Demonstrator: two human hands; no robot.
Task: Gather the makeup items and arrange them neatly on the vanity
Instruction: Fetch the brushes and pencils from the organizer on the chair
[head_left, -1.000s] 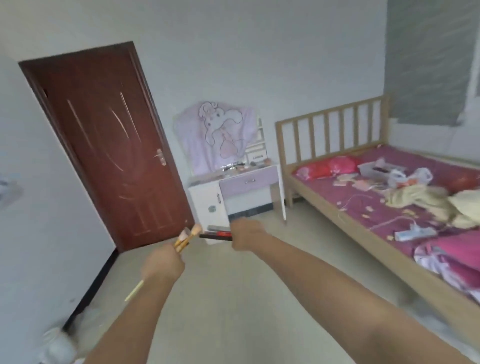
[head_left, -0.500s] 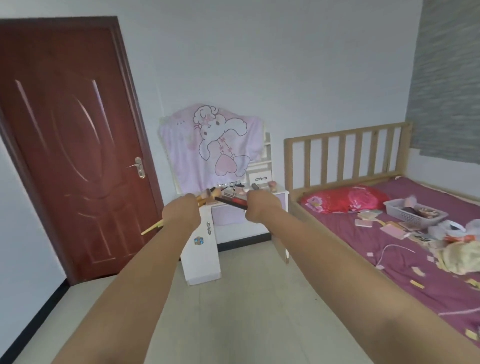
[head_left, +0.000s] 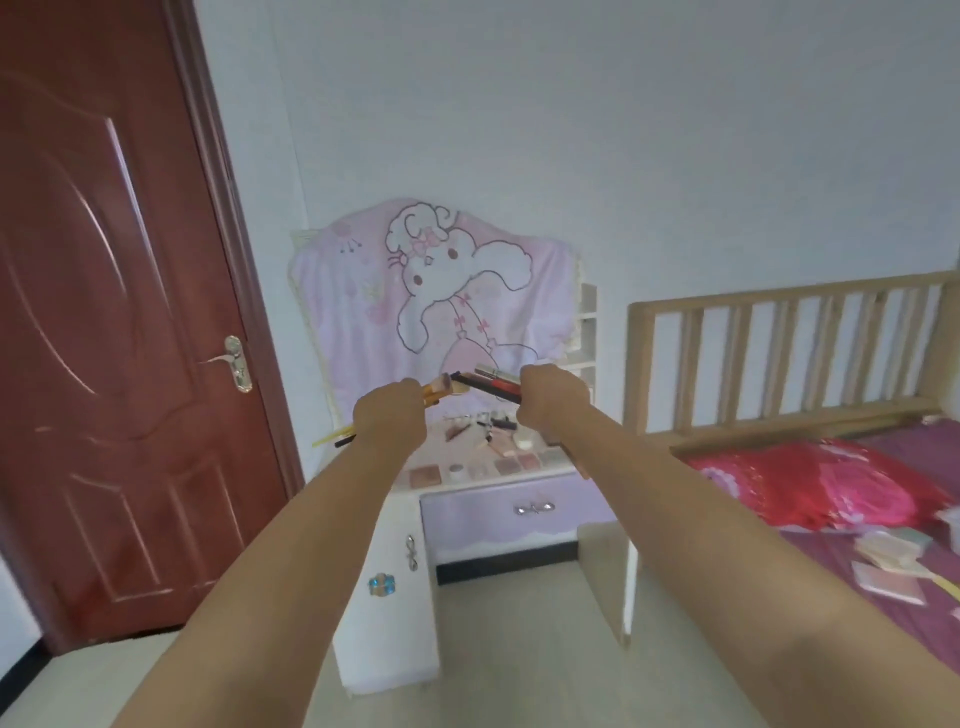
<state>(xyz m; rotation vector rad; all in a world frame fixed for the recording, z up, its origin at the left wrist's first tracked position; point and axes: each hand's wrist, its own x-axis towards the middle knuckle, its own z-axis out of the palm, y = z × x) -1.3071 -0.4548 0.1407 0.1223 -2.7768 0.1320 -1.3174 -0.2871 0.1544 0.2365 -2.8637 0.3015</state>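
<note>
Lilac and white, the vanity (head_left: 498, 512) stands against the wall between the dark red door (head_left: 104, 332) and the slatted wooden bed frame (head_left: 779, 353), and from the head view, the only one we have, we are facing it with both arms stretched out ahead. Our left hand (head_left: 388, 420) is curled round a bundle of makeup brushes (head_left: 439, 391), bristle ends pointing right and the pale handles sticking out behind the fist on the left. Our right hand (head_left: 551, 401) is closed round a clutch of slim dark and red pencils or tubes (head_left: 488, 383); their tips point left and nearly meet the brush heads. We judge that each hand holds one kind of item so they can be laid down as separate groups. The vanity top (head_left: 431, 486) already carries makeup: small palettes (head_left: 514, 462) and round pots in a rough row near the front edge, with looser sticks behind them, too small to name. A pink cartoon rabbit cloth (head_left: 441, 291) hangs over the back of the vanity, probably covering a mirror. More flat compacts (head_left: 888, 564) lie on the purple bed sheet (head_left: 852, 597) at right, so we reckon the gathering is only partly done. The next move calls for bare spots on the top to set each bundle down.
</note>
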